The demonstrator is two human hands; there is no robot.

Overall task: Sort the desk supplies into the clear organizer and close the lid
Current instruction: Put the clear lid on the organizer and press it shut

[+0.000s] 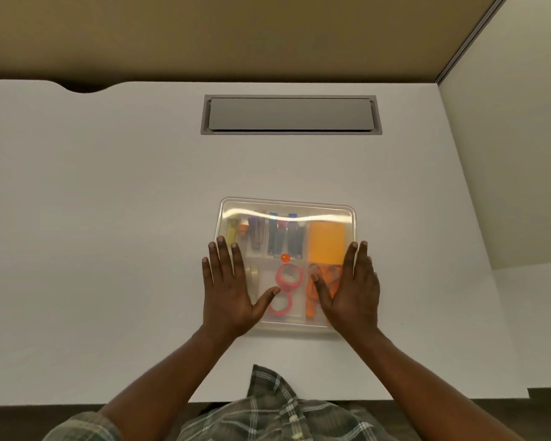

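the clear organizer (295,326) sits on the white desk (109,218), near the front edge and just before the person. its lid (296,209) is already lying on top, and the supplies show through it. there is an orange pad (326,243) in the far right compartment, two pink tape rolls (289,276) in the middle near part, and some grey and blue pieces (280,238) in the far row, which i cannot name with certainty. the left hand (228,291) lies flat on the left part of the lid with fingers straight and spread, and it holds nothing. the right hand (352,291) lies flat along the right edge, also with straight fingers and holding nothing. i judge that the sorting is finished and the step now is pressing the lid closed. whether it has already caught all around i cannot tell from here. the box looks like thin, stiff plastic, light even when filled, and smooth, so it may slide on the desk if the push goes sideways. the lid can probably bend in the middle, so pressure is better placed near the rim and corners, straight down. to carry it after, i would take both short sides from below, because a lid that is not fully caught may open. a grey hatch (290,114) is set into the desk far behind, well apart from the box.
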